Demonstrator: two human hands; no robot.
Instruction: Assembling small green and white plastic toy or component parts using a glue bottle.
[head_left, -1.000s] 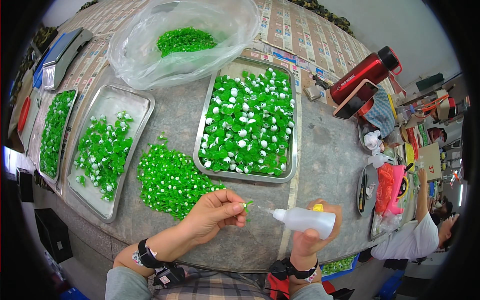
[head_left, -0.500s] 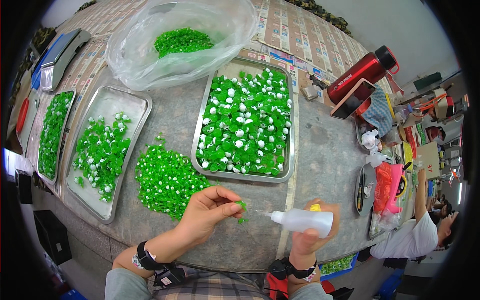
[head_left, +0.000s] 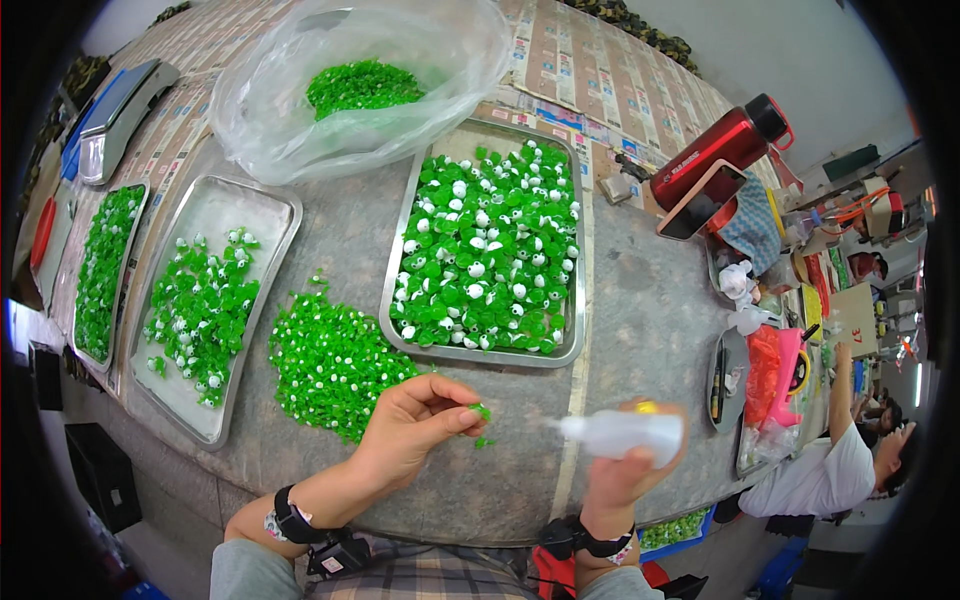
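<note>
Far left on the counter (head_left: 640, 300): narrow metal tray (head_left: 130, 280) of green pieces. Next, wider metal tray (head_left: 225, 210), part-filled with green-and-white pieces. Then loose green heap (head_left: 335, 370). Left hand (head_left: 415, 425) right of it, grip pinching a small green plastic piece (head_left: 481, 411) at the fingertips. Beyond, well-filled rectangular tray (head_left: 578, 320). Right hand (head_left: 618, 480): grip wrapped round a white squeeze bottle (head_left: 618, 435), blurred, nozzle toward the piece, apart from it. Farther right, red thermos (head_left: 712, 155).
</note>
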